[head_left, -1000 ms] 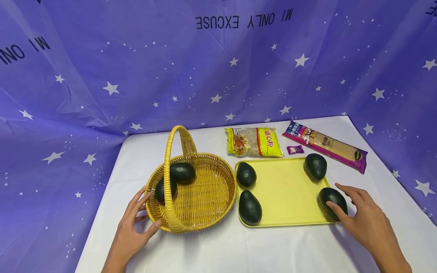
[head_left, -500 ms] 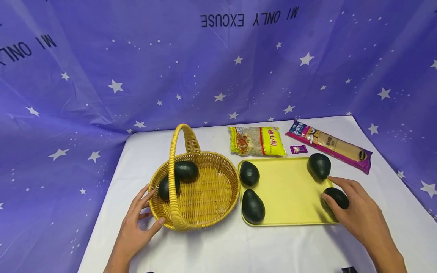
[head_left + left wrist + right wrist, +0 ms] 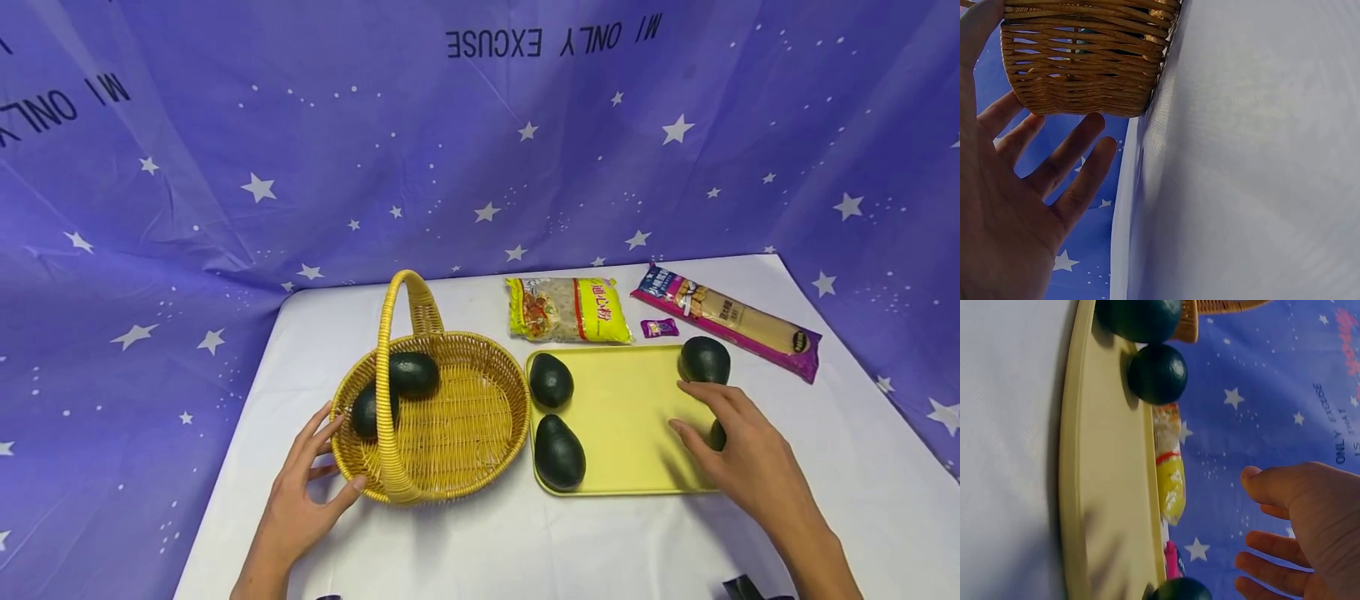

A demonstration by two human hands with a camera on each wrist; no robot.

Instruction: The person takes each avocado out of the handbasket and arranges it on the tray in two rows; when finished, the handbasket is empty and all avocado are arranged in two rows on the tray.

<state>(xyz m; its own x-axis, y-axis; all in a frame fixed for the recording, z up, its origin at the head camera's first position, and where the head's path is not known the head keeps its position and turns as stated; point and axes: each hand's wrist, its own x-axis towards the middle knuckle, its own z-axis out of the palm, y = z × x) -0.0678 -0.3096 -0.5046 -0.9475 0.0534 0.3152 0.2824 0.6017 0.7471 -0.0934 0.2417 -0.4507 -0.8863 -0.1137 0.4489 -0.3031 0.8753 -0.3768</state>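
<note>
Loosely, the left hand (image 3: 298, 504) touches the basket's (image 3: 453, 433) left side, fingers spread. Rightward, the front-left avocado (image 3: 559, 454) lies on the tray (image 3: 626, 387), long axis roughly front-to-back, left of and nearer the right hand (image 3: 750, 450), whose parted fingers hold nothing beside the back-right avocado (image 3: 704, 359).

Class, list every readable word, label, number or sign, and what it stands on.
"ONLY EXCUSE": purple backdrop, upside down in head view; "ONLY" repeats at left.
"IS THAT": backdrop, right wrist view.
"通心粉": yellow bag.
Too small, partial or blurred: other print on bag, backdrop, long packet, wrapper.
</note>
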